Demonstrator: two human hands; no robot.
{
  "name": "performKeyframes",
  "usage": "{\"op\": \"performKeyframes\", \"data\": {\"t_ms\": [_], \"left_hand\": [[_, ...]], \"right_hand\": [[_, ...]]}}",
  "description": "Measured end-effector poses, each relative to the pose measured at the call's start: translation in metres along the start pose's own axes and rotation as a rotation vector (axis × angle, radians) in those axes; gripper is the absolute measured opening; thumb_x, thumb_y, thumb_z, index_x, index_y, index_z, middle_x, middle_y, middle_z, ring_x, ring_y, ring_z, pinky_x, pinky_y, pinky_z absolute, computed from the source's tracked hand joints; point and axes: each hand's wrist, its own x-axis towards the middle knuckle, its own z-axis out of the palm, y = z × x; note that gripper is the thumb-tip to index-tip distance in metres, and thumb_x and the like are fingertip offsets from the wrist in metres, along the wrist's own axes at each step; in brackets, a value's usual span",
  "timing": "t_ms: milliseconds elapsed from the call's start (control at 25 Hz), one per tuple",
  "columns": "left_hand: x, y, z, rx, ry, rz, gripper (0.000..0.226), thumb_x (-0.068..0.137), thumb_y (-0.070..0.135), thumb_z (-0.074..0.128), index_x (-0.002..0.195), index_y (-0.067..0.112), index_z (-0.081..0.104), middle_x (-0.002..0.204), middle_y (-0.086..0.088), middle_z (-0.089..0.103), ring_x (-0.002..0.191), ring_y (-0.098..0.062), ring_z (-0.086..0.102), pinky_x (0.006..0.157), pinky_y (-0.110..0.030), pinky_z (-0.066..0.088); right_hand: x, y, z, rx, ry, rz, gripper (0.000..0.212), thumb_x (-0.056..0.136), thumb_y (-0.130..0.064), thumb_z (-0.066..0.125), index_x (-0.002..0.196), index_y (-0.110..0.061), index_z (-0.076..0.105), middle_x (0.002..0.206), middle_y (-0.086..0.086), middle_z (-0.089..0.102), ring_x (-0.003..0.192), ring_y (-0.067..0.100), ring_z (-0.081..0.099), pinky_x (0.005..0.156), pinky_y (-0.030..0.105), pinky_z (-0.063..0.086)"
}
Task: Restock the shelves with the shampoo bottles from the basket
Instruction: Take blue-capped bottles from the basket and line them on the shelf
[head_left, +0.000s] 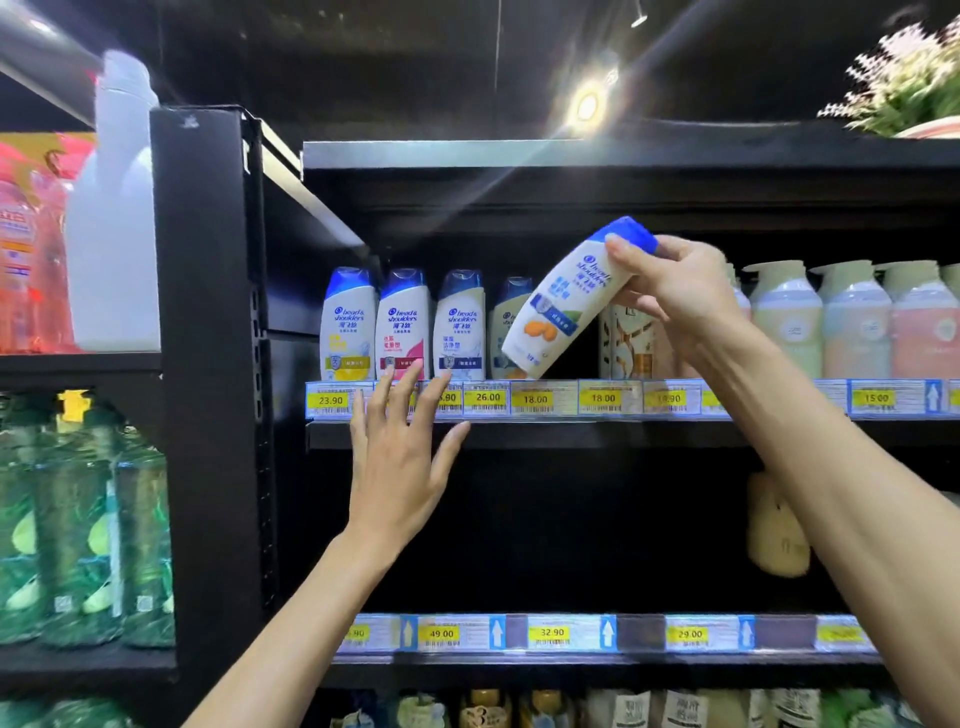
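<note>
The right hand (675, 291) grips a tilted shampoo bottle (569, 304) near its blue cap, its base at the shelf (571, 434) gap beside four upright bottles (402, 325), while the left hand (397, 452) reaches up, fingers spread, holding nothing.

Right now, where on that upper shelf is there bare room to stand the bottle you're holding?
One dark gap above the 18.00 tags, between the half-hidden blue-capped bottle and the gold-patterned bottle; the tilted bottle in the right hand is at its mouth. Crowded: shampoo bottles packed to the left, pump bottles to the right.
</note>
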Motion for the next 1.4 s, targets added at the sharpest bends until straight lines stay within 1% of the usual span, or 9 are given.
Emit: {"op": "performKeyframes", "data": {"t_ms": [80, 200, 360, 440, 600, 720, 840, 1120, 1400], "left_hand": [[0.003, -0.006, 0.011, 0.082, -0.051, -0.024, 0.058, 0.103, 0.053, 0.037, 0.155, 0.028, 0.034, 0.161, -0.002, 0.032, 0.151, -0.027, 0.021, 0.123, -0.056, 0.016], [-0.001, -0.015, 0.026, 0.159, -0.03, 0.007, 0.06, 0.104, 0.055, 0.024, 0.157, 0.028, 0.029, 0.163, -0.003, 0.028, 0.153, -0.028, 0.019, 0.123, -0.054, 0.013], [-0.001, -0.019, 0.032, 0.184, 0.002, 0.036, 0.06, 0.105, 0.056, 0.019, 0.158, 0.029, 0.026, 0.165, -0.003, 0.025, 0.154, -0.029, 0.018, 0.123, -0.053, 0.012], [-0.001, -0.018, 0.031, 0.191, 0.004, 0.033, 0.061, 0.105, 0.056, 0.017, 0.158, 0.028, 0.027, 0.165, -0.004, 0.025, 0.154, -0.03, 0.019, 0.122, -0.053, 0.013], [-0.002, -0.017, 0.03, 0.199, -0.005, 0.032, 0.061, 0.105, 0.055, 0.018, 0.158, 0.026, 0.029, 0.165, -0.006, 0.026, 0.153, -0.031, 0.021, 0.121, -0.054, 0.016], [-0.002, -0.018, 0.031, 0.206, 0.002, 0.024, 0.061, 0.105, 0.056, 0.018, 0.158, 0.026, 0.029, 0.165, -0.006, 0.026, 0.153, -0.031, 0.021, 0.121, -0.054, 0.017], [-0.002, -0.018, 0.031, 0.21, 0.003, 0.028, 0.061, 0.105, 0.055, 0.017, 0.157, 0.025, 0.031, 0.164, -0.007, 0.028, 0.152, -0.031, 0.023, 0.12, -0.054, 0.019], [-0.001, -0.016, 0.029, 0.2, -0.005, 0.018, 0.062, 0.105, 0.055, 0.018, 0.157, 0.025, 0.032, 0.163, -0.007, 0.029, 0.152, -0.032, 0.024, 0.119, -0.054, 0.018], [-0.001, -0.016, 0.029, 0.203, -0.006, 0.015, 0.061, 0.105, 0.054, 0.021, 0.157, 0.024, 0.034, 0.163, -0.008, 0.03, 0.152, -0.032, 0.024, 0.12, -0.054, 0.019]], "right_hand": [[0.013, 0.0, 0.008, -0.069, -0.024, -0.055, 0.031, 0.083, -0.023, 0.079, 0.106, -0.004, 0.069, 0.091, 0.007, 0.077, 0.085, 0.02, 0.076, 0.069, 0.031, 0.06], [0.032, 0.0, 0.02, -0.238, -0.115, -0.075, 0.034, 0.082, -0.022, 0.081, 0.109, -0.004, 0.069, 0.094, 0.006, 0.077, 0.085, 0.014, 0.075, 0.065, 0.024, 0.058], [0.05, 0.004, 0.031, -0.408, -0.231, 0.025, 0.044, 0.082, -0.025, 0.081, 0.115, -0.001, 0.066, 0.104, 0.01, 0.074, 0.092, 0.018, 0.075, 0.078, 0.033, 0.061], [0.051, 0.01, 0.037, -0.448, -0.291, 0.105, 0.048, 0.081, -0.025, 0.081, 0.119, 0.0, 0.064, 0.107, 0.012, 0.074, 0.092, 0.019, 0.074, 0.079, 0.033, 0.061], [0.049, 0.023, 0.046, -0.481, -0.322, 0.164, 0.049, 0.082, -0.025, 0.079, 0.121, -0.002, 0.061, 0.108, 0.01, 0.073, 0.092, 0.017, 0.074, 0.076, 0.032, 0.062], [0.049, 0.031, 0.05, -0.521, -0.296, 0.072, 0.047, 0.083, -0.023, 0.079, 0.121, -0.009, 0.055, 0.103, 0.005, 0.069, 0.088, 0.013, 0.071, 0.063, 0.024, 0.061], [0.048, 0.038, 0.052, -0.539, -0.309, -0.022, 0.049, 0.082, -0.025, 0.08, 0.122, -0.014, 0.053, 0.103, 0.003, 0.068, 0.092, 0.012, 0.07, 0.064, 0.024, 0.061], [0.039, 0.045, 0.047, -0.704, -0.419, -0.044, 0.083, 0.07, -0.017, 0.089, 0.139, -0.025, 0.043, 0.096, -0.007, 0.067, 0.087, 0.01, 0.071, 0.061, 0.03, 0.062], [0.039, 0.052, 0.046, -0.696, -0.436, -0.051, 0.09, 0.073, -0.014, 0.087, 0.147, -0.026, 0.037, 0.1, -0.008, 0.064, 0.089, 0.011, 0.069, 0.058, 0.025, 0.06]]}}
